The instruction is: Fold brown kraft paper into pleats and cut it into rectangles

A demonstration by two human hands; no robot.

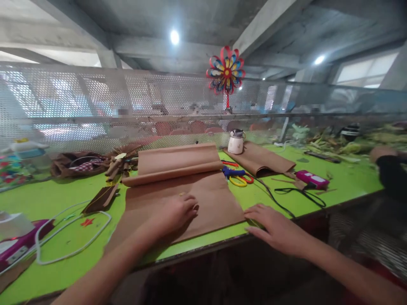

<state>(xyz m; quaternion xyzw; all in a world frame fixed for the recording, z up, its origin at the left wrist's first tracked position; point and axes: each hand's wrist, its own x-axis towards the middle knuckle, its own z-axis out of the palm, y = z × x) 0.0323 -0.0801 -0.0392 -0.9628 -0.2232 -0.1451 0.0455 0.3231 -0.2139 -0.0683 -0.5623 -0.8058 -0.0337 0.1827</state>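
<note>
A large sheet of brown kraft paper (210, 203) lies on the green table, its far end rolled back into a loose fold (178, 163). My left hand (179, 212) rests on the middle of the sheet with its fingers curled in. Whether those fingers hold anything is hidden. At the sheet's near right corner is my right hand (273, 226), fingers stretched out and thumb apart, the fingertips at the paper's edge. Blue-handled scissors (233, 172) and a pair with red and yellow grips (238, 181) lie just right of the fold.
A white jug (235, 142) stands on more folded brown paper (263, 159). To the right are a purple power strip (312, 179) and black cord (302, 195). White cable (108, 224) loops at left, near brown scraps (101, 199). Another person's sleeve (392, 173) shows far right.
</note>
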